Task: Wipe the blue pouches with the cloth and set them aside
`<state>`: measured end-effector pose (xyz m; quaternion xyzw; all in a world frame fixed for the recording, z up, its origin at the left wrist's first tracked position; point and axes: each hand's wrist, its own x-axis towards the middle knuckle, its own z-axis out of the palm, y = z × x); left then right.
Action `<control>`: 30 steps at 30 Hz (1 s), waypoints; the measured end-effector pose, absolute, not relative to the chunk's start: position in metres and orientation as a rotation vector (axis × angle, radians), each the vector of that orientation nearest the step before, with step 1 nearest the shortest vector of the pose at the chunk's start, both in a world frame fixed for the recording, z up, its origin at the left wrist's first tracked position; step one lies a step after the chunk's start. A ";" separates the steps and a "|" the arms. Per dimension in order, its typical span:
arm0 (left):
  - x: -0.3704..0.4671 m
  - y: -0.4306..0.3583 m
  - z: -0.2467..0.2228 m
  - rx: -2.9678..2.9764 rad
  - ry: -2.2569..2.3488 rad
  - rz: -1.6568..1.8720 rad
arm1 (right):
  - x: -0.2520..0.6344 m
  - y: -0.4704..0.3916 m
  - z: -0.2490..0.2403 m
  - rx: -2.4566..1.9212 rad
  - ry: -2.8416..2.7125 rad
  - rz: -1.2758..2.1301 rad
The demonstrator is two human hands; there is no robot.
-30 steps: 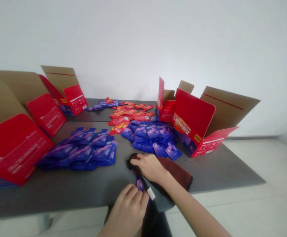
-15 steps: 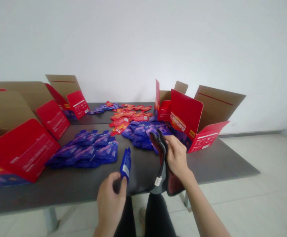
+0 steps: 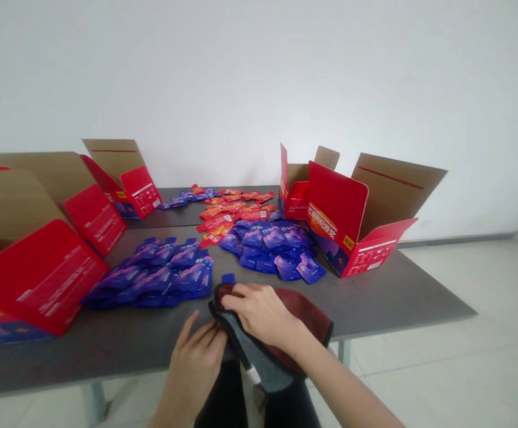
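Observation:
A dark red and grey cloth with black edging (image 3: 305, 312) hangs over the table's front edge, a white tag on its grey side. My right hand (image 3: 261, 312) is closed on it, fingers pressed into its upper left part. Close by on the left, my left hand (image 3: 198, 356) has its fingertips against the cloth's left edge; what they hold is hidden. The top of a blue sachet (image 3: 228, 278) shows just behind the cloth. Blue sachets lie in a left pile (image 3: 160, 273) and a right pile (image 3: 267, 241).
Red sachets (image 3: 236, 208) and a few blue ones lie farther back on the dark table (image 3: 396, 291). Open red cartons stand at the left (image 3: 40, 279) and the right (image 3: 336, 220). Behind the table is a white wall.
My right hand has brought the cloth left and down, over the blue sachet that my left hand was holding. Both hands are now close together, and most of that sachet is covered.

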<state>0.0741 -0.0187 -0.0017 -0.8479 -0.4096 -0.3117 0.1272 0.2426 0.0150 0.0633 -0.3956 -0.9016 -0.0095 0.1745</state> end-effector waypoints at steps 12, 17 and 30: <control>0.079 -0.016 -0.001 -2.505 -0.947 -0.859 | 0.234 0.076 0.046 -1.423 -2.698 -0.088; 0.081 -0.017 -0.002 -2.517 -1.017 -0.939 | 0.238 0.047 0.062 -1.360 -2.633 -0.126; 0.089 -0.012 0.001 -2.636 -0.971 -0.995 | 0.242 0.076 0.047 -1.477 -2.733 -0.067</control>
